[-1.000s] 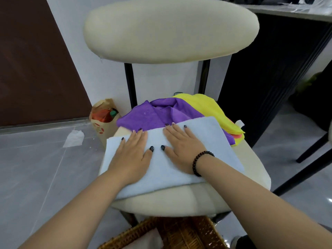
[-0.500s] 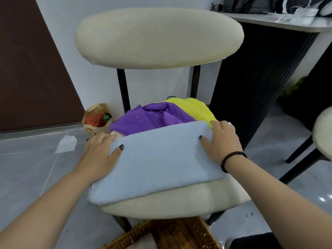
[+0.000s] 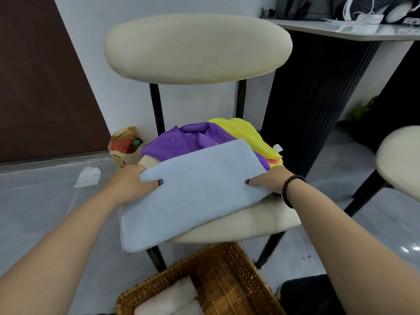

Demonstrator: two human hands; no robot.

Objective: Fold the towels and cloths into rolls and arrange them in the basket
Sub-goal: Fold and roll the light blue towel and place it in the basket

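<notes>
A folded light blue towel [image 3: 193, 192] lies across the cream chair seat [image 3: 254, 223], its left end hanging past the seat's edge. My left hand [image 3: 129, 185] grips the towel's far left corner, thumb on top and fingers underneath. At the right end my right hand [image 3: 267, 180] pinches the towel the same way. Behind the towel sits a heap of purple cloth [image 3: 193, 139], yellow cloth [image 3: 241, 130] and a bit of orange cloth [image 3: 275, 160]. A wicker basket [image 3: 227, 269] stands on the floor below, with a white rolled towel [image 3: 168, 298] inside.
The chair's cream backrest [image 3: 197, 48] rises behind the cloths. A paper bag [image 3: 125, 146] stands on the floor by the wall, a scrap of white paper [image 3: 87, 177] near it. A black table base [image 3: 318, 98] and a second cream seat [image 3: 400, 160] are on the right.
Both hands slid outward from the towel's middle to its two ends and took hold of the edges. The towel shifted slightly left on the seat.
</notes>
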